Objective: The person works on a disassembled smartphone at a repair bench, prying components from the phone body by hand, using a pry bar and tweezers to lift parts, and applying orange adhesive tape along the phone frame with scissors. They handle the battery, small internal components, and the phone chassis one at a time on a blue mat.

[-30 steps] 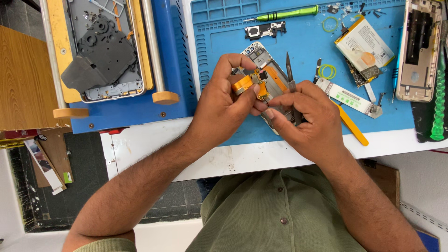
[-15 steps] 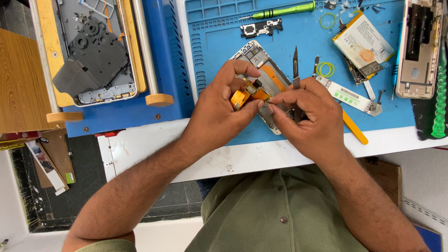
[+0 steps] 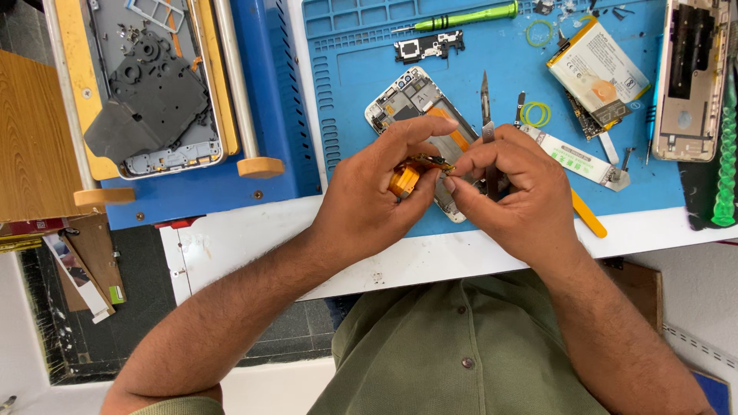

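Orange tape on a small roll (image 3: 403,181) sits in the left hand (image 3: 367,201), pinched between thumb and fingers. The right hand (image 3: 513,194) meets it at the fingertips; both hands are together, closed on a thin strip of the tape (image 3: 432,161) stretched between them. The right hand also holds tweezers (image 3: 486,107), whose point sticks up toward the far side.

Directly under the hands lies an opened phone (image 3: 419,104) with its back off and its inner parts exposed, resting on a blue work mat (image 3: 354,84). The near end of the phone is hidden by the hands.

Right of the hands, on the mat, lie a white strip (image 3: 573,157), a yellow pry stick (image 3: 588,214), and a yellow-green rubber ring (image 3: 535,114). Farther right are a battery (image 3: 598,65) and a phone frame (image 3: 692,77). At the far edge lie a green screwdriver (image 3: 465,17) and a small black part (image 3: 429,46).

Left of the mat, a blue stand (image 3: 269,100) carries a yellow-edged tray with a grey plate (image 3: 150,100). A wooden board (image 3: 31,146) lies at far left.
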